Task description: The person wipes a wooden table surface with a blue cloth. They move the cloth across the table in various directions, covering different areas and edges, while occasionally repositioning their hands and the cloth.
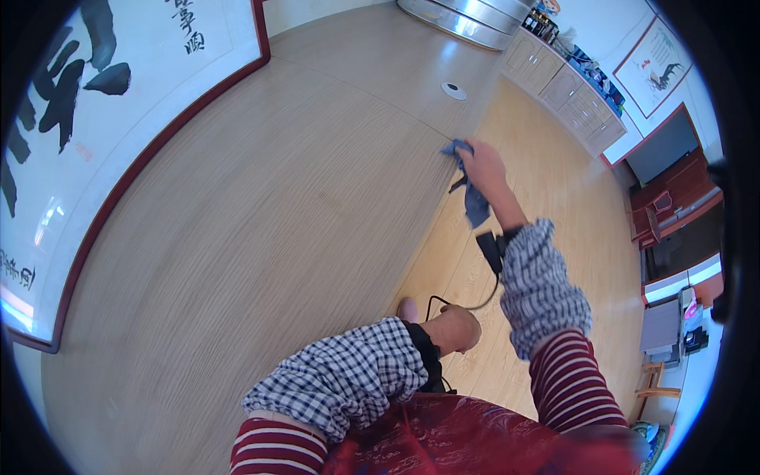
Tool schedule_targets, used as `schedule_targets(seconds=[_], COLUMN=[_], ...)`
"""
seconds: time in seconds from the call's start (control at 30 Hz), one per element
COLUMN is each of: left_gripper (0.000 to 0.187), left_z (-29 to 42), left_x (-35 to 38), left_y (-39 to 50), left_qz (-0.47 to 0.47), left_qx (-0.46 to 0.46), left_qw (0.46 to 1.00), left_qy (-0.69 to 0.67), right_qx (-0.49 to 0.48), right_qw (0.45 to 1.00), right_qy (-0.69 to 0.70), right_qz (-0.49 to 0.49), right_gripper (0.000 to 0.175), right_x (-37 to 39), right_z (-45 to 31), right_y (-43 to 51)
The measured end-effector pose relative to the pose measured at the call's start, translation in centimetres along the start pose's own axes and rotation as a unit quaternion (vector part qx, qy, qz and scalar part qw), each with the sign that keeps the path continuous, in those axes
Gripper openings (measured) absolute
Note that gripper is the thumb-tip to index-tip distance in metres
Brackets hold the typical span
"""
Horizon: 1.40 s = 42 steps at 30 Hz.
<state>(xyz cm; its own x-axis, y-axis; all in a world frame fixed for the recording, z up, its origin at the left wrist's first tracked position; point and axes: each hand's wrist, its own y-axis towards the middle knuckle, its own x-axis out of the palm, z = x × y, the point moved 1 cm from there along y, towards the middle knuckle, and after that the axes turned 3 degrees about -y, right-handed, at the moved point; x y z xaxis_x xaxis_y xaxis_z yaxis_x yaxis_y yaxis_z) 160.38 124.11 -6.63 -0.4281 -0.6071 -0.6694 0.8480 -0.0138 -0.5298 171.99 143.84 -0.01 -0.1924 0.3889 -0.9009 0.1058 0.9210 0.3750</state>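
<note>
My right hand (485,169), at the upper right of centre, grips a blue-grey cloth (477,205). Part of the cloth touches the edge of a wood-grain board surface (285,196), and the rest hangs down over the wooden floor. A black device (488,249) with a cable is at my right wrist. My left hand (456,329) is bent near the lower edge of the same surface; its fingers are mostly hidden behind the hand. Checked sleeve covers are on both forearms.
A framed calligraphy piece (160,139) stands along the left. A round white fitting (453,91) and a large metal drum-like object (469,21) are at the top. Cabinets (564,89) line the far right wall, and a wooden chair (659,392) is at the lower right.
</note>
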Motion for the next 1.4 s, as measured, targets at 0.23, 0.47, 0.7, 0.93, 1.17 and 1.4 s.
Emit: schedule_targets(seconds=[0.23,0.47,0.7,0.93,1.17,1.4], left_gripper=[0.042,0.043,0.046,0.052,0.049,0.053], left_z=[0.4,0.1,0.6,0.6,0.8,0.0], left_x=[-0.1,-0.5,1.7,1.5,1.3,1.6], left_y=[-0.3,0.9,-0.8,1.1,0.7,2.7], left_qz=[-0.011,-0.020,0.066,-0.029,0.015,-0.051], left_qx=[-0.012,-0.054,0.010,-0.013,-0.040,-0.009], left_qw=[1.000,0.998,0.989,0.997,0.995,0.998], left_qy=[0.002,0.038,0.130,0.076,0.091,0.038], right_qx=[-0.059,-0.016,-0.346,-0.152,-0.025,-0.371], right_qw=[0.996,0.996,0.909,0.950,0.984,0.896], right_qy=[-0.020,-0.086,0.100,0.037,-0.109,0.105], right_qz=[-0.059,-0.034,-0.209,-0.269,-0.141,-0.222], right_gripper=[0.025,0.023,0.022,0.031,0.039,0.033], right_x=[-0.3,-0.6,-2.7,0.0,1.2,-0.9], right_z=[-1.3,-1.5,-9.9,-6.6,-2.0,-16.0], right_y=[-2.9,2.2,-12.4,-1.0,9.2,-6.6])
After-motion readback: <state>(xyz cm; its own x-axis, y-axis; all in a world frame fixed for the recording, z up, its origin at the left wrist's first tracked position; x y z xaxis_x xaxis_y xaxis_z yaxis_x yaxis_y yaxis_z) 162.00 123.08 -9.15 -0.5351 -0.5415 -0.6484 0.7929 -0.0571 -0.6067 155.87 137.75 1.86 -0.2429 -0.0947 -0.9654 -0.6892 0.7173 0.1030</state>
